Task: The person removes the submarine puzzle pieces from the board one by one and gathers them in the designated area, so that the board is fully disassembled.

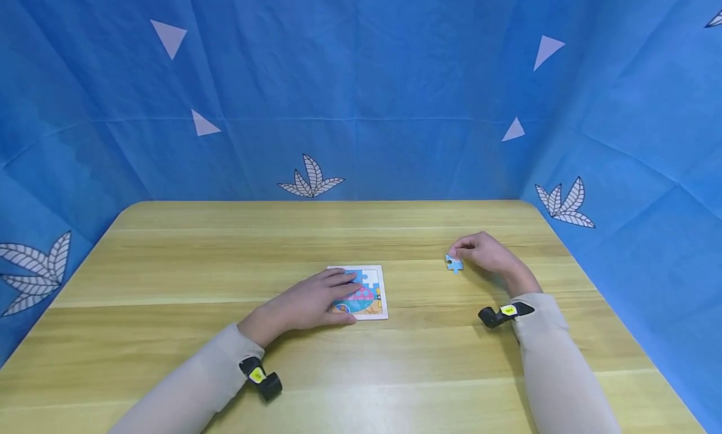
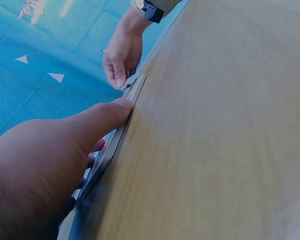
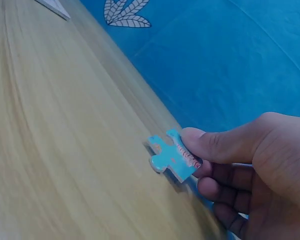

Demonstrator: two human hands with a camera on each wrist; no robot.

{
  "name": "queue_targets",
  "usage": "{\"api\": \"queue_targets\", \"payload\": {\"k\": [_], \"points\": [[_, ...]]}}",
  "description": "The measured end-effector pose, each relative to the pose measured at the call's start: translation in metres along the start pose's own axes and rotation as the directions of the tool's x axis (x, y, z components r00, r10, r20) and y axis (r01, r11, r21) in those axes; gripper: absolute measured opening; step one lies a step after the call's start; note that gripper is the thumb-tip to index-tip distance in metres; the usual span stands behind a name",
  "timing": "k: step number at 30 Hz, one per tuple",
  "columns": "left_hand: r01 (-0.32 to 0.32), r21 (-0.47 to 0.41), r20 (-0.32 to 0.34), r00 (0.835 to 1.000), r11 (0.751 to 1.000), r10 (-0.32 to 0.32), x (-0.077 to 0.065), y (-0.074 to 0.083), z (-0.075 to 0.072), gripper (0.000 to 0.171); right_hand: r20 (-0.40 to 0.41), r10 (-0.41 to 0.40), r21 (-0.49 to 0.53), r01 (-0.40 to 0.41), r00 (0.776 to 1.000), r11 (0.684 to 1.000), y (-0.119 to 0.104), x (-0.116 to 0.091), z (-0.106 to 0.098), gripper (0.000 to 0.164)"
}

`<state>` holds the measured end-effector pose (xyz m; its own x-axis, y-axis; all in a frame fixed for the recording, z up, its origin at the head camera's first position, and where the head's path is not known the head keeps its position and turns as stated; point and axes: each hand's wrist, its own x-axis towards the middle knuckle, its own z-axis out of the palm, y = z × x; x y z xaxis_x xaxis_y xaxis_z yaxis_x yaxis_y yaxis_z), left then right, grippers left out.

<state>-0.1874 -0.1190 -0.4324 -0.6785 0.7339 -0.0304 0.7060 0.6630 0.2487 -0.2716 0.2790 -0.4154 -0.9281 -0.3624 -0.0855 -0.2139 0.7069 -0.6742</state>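
A small jigsaw puzzle in a white square frame [image 1: 385, 299] lies near the middle of the table, its picture blue, pink and orange. A white, piece-shaped gap [image 1: 370, 277] shows at its upper right. My left hand [image 1: 311, 301] rests over the puzzle's left part with fingers extended and hides that side; in the left wrist view its thumb [image 2: 112, 112] lies on the frame's near edge. To the right, my right hand [image 1: 486, 253] pinches a light-blue puzzle piece [image 1: 454, 264] by one edge. The right wrist view shows the piece [image 3: 172, 157] tilted, just above or touching the tabletop; I cannot tell which.
The wooden table [image 1: 197, 258] has rounded far corners. Blue cloth [image 1: 361, 76] printed with white leaves and triangles hangs behind and at both sides. Each wrist wears a black strap device [image 1: 262, 381] over a light sleeve [image 1: 192, 384].
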Motion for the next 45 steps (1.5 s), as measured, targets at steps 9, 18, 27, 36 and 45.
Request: {"api": "queue_targets", "payload": {"k": [9, 18, 27, 36, 45], "points": [[-0.007, 0.018, 0.002, 1.000, 1.000, 0.006, 0.001, -0.001, 0.001, 0.075, -0.003, -0.006, -0.020, 0.006, 1.000, 1.000, 0.010, -0.007, 0.002, 0.019], [0.005, 0.006, 0.001, 1.000, 1.000, -0.005, 0.000, -0.001, 0.002, 0.076, -0.021, -0.030, -0.027, 0.030, 0.999, 0.999, 0.010, -0.013, 0.004, 0.017], [0.006, 0.005, 0.003, 1.000, 1.000, -0.006, 0.000, -0.002, 0.002, 0.076, -0.039, -0.046, -0.051, 0.044, 0.998, 0.998, 0.011, -0.015, 0.004, 0.020], [0.004, -0.016, -0.003, 1.000, 1.000, -0.004, 0.000, -0.002, 0.003, 0.075, -0.063, -0.053, -0.076, 0.048, 0.997, 0.996, 0.009, -0.017, 0.003, 0.025], [-0.011, 0.003, -0.038, 0.999, 1.000, 0.012, 0.002, -0.005, 0.007, 0.074, -0.066, -0.079, -0.066, 0.074, 0.995, 0.995, -0.014, -0.012, 0.012, 0.023]]}}
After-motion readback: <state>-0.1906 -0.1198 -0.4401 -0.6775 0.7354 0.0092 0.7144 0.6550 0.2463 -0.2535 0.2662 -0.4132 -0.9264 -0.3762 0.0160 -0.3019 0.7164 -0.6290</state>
